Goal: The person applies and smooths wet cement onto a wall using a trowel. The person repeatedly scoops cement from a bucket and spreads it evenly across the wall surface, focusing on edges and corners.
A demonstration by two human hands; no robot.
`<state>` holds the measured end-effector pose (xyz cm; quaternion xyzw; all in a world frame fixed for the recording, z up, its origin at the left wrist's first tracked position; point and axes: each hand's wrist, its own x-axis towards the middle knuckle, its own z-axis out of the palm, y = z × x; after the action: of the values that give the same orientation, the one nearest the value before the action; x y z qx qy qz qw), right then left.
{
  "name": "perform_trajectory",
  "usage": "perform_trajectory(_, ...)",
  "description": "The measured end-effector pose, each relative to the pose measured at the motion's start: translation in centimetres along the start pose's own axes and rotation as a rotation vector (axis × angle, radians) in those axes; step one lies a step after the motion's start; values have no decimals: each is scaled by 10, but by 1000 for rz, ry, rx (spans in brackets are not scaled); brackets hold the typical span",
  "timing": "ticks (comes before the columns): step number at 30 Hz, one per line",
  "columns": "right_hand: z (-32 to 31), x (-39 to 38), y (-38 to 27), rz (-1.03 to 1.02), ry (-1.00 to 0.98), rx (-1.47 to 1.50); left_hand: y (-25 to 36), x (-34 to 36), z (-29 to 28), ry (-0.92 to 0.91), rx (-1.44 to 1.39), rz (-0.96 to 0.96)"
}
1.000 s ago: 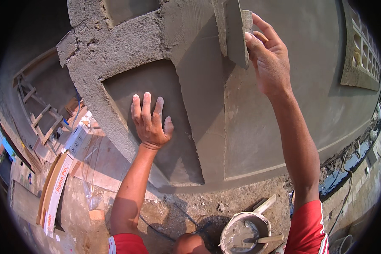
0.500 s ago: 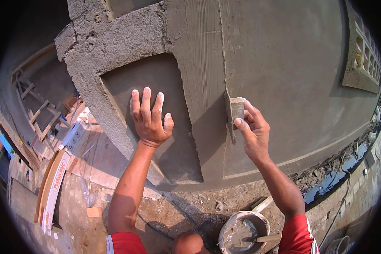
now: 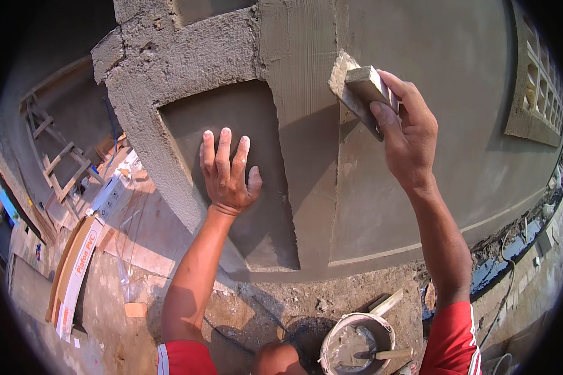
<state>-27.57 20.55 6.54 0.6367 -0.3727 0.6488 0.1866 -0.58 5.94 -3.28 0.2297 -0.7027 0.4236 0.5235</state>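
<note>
The float, in front of the wall, seems light and stiff; best hold is its block handle, which the right hand pinches. The left hand spreads against the recessed panel.

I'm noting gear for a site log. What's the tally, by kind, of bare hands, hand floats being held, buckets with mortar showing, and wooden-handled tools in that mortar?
Bare hands: 2 (left hand, right hand)
Held hand float: 1
Mortar bucket: 1
Wooden-handled tool: 1
Total: 5
</note>
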Motion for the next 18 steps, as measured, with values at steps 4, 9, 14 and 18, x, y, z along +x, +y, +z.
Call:
perform_trajectory(4, 7, 79, -13, -391, 2, -255, 5, -2, 1, -25, -9, -22)
perform_trajectory(9, 4, 68, -31, -382, -250, -430, 2, -2, -2, -23, 5, -13)
perform_trajectory(14, 13, -11, 7, -457, -348, -383, 2, -3, 2, 3, -12, -23)
perform_trajectory(18, 20, -116, 26, -367, -574, -384, 3, 0, -1, -2, -3, -18)
